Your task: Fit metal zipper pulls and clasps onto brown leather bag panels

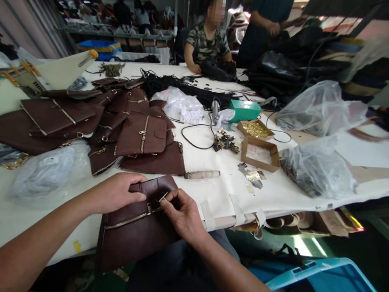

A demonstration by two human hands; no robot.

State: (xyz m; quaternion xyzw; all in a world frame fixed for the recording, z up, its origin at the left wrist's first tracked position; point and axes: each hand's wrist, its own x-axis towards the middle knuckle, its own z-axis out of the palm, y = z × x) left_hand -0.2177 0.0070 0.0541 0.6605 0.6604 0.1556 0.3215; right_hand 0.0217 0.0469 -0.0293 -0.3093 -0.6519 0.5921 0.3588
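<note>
A dark brown leather bag panel [134, 242] with a brass zipper [126, 222] hangs over the table's front edge, partly on my lap. My left hand [119, 193] grips its upper left edge, thumb on top and fingers behind it. In my right hand [185, 213], thumb and fingertips pinch a small, thin metal piece [163, 198] just above the panel, near the zipper's right end. Whether that piece touches the leather I cannot tell. Beyond my hands lies a pile of similar brown panels [143, 133] with zippers and metal rings.
Right of centre are a cardboard box [261, 160], a tray of gold-coloured parts [257, 128], loose metal plates [252, 176] and a green box [244, 110]. Plastic bags [321, 172] lie further right. A blue crate [341, 275] stands below. A person [208, 40] sits across the table.
</note>
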